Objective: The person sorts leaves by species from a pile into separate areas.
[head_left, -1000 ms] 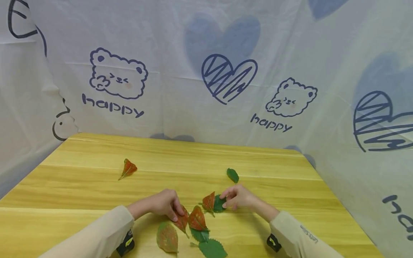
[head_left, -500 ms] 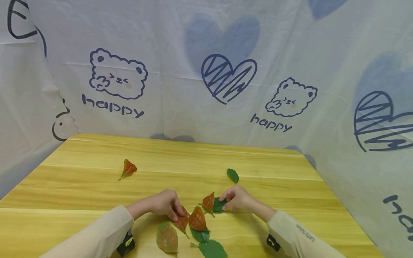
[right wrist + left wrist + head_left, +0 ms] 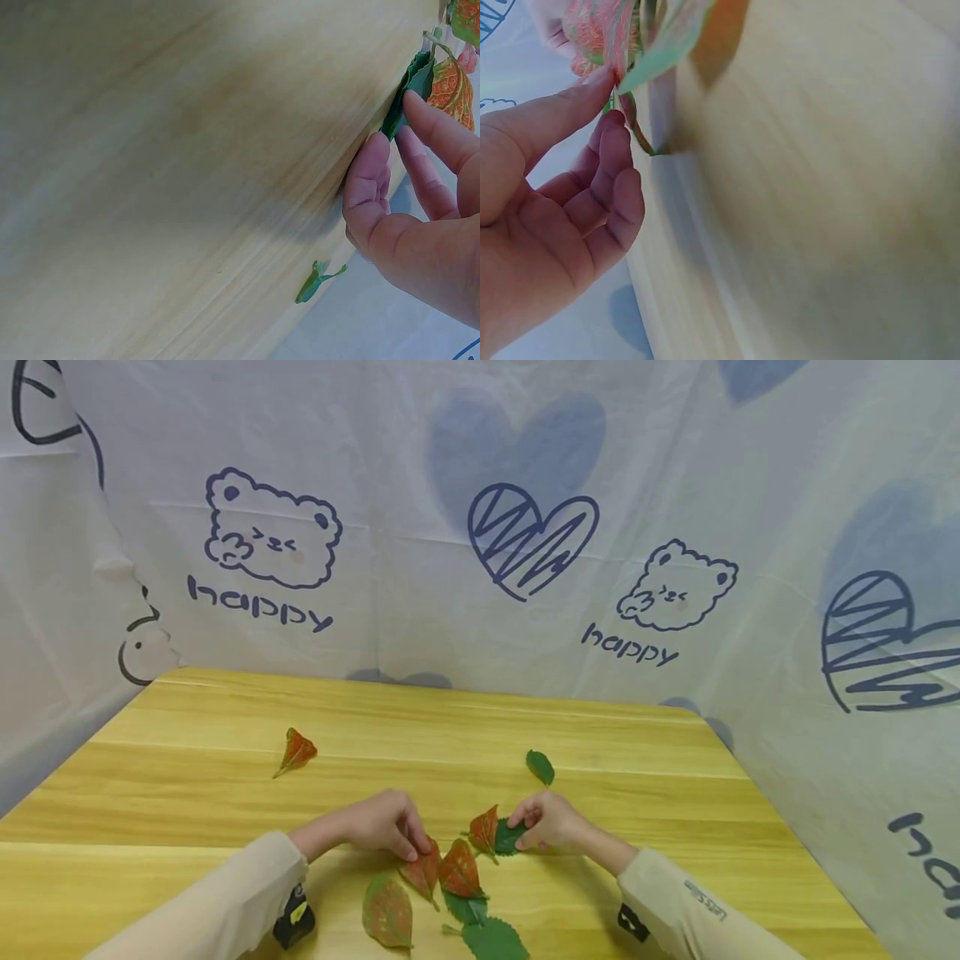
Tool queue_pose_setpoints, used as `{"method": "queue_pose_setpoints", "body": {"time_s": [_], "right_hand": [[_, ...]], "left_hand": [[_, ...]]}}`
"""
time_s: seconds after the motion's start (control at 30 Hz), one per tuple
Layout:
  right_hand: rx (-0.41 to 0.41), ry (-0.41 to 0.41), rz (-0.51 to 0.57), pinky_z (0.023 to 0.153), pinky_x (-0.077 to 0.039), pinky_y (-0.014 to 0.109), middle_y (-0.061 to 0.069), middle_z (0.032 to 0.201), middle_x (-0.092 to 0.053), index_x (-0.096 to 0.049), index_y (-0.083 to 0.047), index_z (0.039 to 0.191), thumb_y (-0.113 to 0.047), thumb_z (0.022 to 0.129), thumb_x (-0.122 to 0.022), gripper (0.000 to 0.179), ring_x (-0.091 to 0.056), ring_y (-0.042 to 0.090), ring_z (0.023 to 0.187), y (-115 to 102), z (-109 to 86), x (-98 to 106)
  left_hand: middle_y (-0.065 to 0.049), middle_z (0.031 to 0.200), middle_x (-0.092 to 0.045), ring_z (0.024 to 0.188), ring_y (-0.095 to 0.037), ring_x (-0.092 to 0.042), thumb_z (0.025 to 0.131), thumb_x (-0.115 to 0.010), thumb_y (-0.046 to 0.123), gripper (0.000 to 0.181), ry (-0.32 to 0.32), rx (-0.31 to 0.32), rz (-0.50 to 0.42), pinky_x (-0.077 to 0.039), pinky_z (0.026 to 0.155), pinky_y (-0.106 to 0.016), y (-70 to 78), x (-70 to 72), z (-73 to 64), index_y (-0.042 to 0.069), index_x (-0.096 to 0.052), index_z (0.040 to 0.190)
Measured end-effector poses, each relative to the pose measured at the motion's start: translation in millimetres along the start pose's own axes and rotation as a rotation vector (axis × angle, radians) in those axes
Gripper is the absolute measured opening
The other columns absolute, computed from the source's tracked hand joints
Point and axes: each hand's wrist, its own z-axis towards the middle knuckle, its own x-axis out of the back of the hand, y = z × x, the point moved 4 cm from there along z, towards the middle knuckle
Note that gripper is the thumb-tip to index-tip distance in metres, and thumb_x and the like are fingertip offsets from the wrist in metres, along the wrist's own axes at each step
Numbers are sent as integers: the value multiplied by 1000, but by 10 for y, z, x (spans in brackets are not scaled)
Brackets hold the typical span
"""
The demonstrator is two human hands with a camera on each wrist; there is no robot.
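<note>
The left hand [image 3: 382, 822] pinches a red, tapering leaf [image 3: 422, 870] at its five o'clock, long axis twelve-to-six; the right hand [image 3: 553, 823] seemingly pinches a dark-green, saw-edged leaf [image 3: 507, 837] at nine, near the yellow wooden table [image 3: 225, 810]'s six-o'clock edge.

Beige sleeves [image 3: 206, 897], dark lettering [image 3: 705, 900] (right forearm), black wrist gear [image 3: 291, 927], yellow mark [image 3: 298, 912] at left
</note>
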Motion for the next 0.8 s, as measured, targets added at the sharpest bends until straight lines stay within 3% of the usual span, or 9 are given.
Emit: {"method": "queue_pose_setpoints", "body": {"time_s": [0.17, 0.37, 0.8], "right_hand": [[-2, 3, -3, 45, -36, 22, 1, 67, -43, -65, 3, 86, 9, 69, -70, 19, -37, 11, 55, -9, 0, 1], [-11, 6, 9, 45, -35, 22, 0, 66, -42, -65, 3, 86, 10, 69, -69, 19, -36, 10, 53, -17, 5, -3], [2, 1, 12, 45, -34, 22, 0, 66, -43, -65, 3, 86, 10, 69, -69, 18, -36, 10, 53, -18, -10, 2]], "left_hand": [[0, 75, -64, 60, -5, -57, 72, -69, -3, 8, 39, -48, 14, -48, 55, -20, 24, 42, 43, 0, -70, 80], [1, 77, -61, 64, -8, -56, 74, -69, -2, 7, 75, -107, 31, -47, 58, -21, 95, 62, 94, 1, -69, 79], [-8, 94, -63, 86, -11, -57, 75, -65, -7, 12, -2, -149, -22, -46, 79, -29, 122, -67, 270, 0, -67, 84]]}}
